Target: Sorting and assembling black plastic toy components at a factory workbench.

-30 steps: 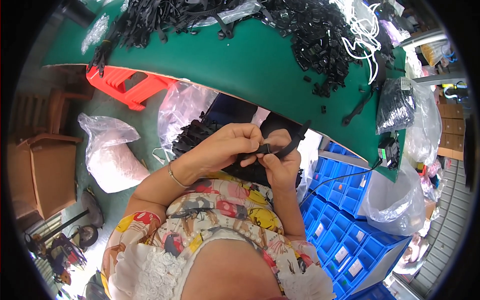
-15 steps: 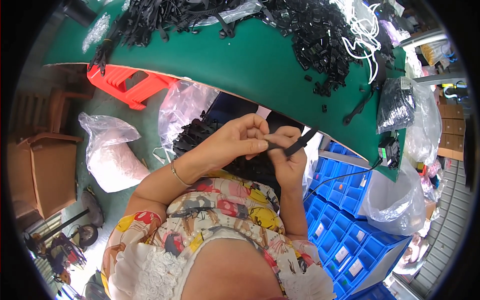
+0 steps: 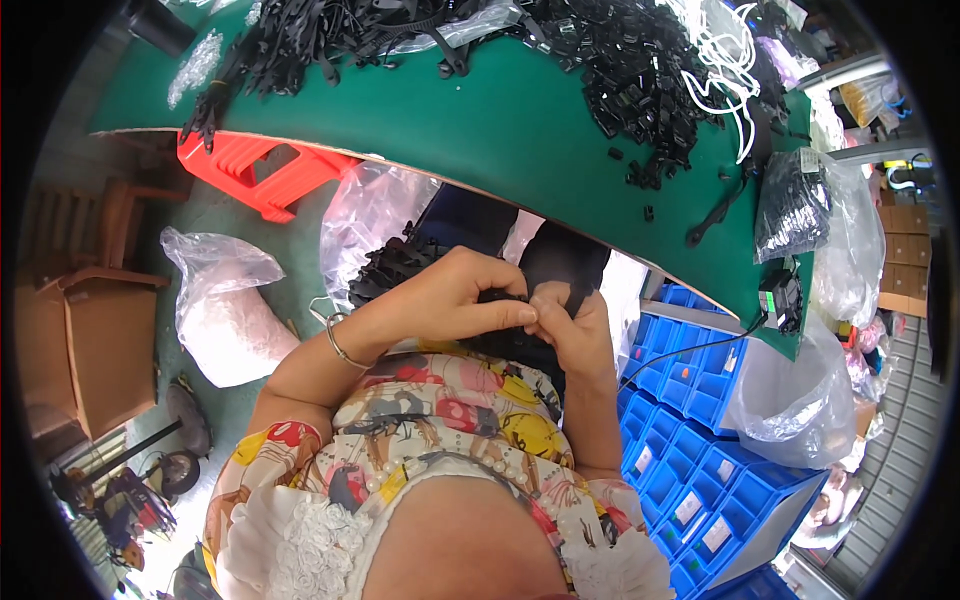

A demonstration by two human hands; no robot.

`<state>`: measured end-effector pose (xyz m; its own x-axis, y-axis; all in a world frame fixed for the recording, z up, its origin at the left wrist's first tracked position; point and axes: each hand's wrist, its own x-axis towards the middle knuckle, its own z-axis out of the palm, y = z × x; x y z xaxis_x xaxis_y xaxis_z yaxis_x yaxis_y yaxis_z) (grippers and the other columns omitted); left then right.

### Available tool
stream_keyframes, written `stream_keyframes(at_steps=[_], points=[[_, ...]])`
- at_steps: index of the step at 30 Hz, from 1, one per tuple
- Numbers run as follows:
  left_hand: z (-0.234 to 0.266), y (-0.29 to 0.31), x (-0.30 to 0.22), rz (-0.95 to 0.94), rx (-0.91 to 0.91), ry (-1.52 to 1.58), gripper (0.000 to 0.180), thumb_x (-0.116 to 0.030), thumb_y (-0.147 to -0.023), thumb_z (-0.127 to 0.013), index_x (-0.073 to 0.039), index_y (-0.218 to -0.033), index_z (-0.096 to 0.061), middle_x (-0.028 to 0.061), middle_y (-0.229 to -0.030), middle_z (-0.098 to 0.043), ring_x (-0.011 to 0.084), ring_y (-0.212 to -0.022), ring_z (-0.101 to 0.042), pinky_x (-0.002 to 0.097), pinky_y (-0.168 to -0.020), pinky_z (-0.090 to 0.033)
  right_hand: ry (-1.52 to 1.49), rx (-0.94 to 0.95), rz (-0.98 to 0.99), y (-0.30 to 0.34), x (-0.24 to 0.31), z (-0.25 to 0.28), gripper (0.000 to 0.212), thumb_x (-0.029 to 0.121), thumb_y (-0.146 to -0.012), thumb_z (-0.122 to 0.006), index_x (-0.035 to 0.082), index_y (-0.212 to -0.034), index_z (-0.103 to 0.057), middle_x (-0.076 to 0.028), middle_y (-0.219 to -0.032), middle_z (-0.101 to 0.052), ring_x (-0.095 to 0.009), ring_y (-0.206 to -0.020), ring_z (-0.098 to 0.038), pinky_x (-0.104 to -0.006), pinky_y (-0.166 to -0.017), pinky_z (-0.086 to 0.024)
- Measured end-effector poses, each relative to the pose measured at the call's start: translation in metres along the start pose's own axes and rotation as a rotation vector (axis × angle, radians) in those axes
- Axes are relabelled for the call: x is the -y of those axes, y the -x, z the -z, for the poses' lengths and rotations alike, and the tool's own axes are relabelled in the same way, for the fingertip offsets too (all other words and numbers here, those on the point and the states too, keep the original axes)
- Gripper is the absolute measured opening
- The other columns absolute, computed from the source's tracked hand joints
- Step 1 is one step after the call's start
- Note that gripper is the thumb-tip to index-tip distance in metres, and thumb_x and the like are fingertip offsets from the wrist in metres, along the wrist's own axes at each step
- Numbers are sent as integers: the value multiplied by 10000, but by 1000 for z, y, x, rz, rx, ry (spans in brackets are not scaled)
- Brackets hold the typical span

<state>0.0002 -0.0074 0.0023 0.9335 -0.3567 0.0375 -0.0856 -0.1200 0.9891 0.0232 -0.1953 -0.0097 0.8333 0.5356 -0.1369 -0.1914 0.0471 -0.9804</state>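
Observation:
My left hand [image 3: 478, 296] and my right hand [image 3: 573, 328] meet above my lap, thumbs and fingertips pinched together. Between them they hold a black strap [image 3: 577, 298], mostly hidden by the fingers; its ends cannot be made out. Left of my left wrist lies a heap of black straps [image 3: 395, 268] with small end pieces, beside a clear plastic bag [image 3: 370, 208]. On the green table [image 3: 480, 110] ahead lie more black straps [image 3: 310, 35] and a pile of small black plastic buckles [image 3: 640, 100].
A red plastic stool [image 3: 265, 180] stands under the table's left part. Blue parts bins [image 3: 690, 370] are stacked to my right, near an open clear bag [image 3: 795, 405]. White cord [image 3: 735, 85] and a bag of black parts [image 3: 793, 205] lie on the table's right. A filled bag [image 3: 235, 330] sits on the floor.
The strap end that stuck out past my right hand toward the table edge no longer shows there. My hands have drawn closer, the left fingers curling in and both dropping slightly.

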Motion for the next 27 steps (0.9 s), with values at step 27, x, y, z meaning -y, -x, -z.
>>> stream_keyframes(at_steps=[27], points=[[-2, 11, -10, 293, -9, 355, 241, -259, -890, -541, -28, -851, -597, -6, -701, -548, 47, -603, -463, 197, -528, -368, -60, -133, 436, -7, -21, -4, 286, 83, -714, -733, 28, -966, -610, -38, -896, -511, -99, -740, -496, -207, -623, -386]])
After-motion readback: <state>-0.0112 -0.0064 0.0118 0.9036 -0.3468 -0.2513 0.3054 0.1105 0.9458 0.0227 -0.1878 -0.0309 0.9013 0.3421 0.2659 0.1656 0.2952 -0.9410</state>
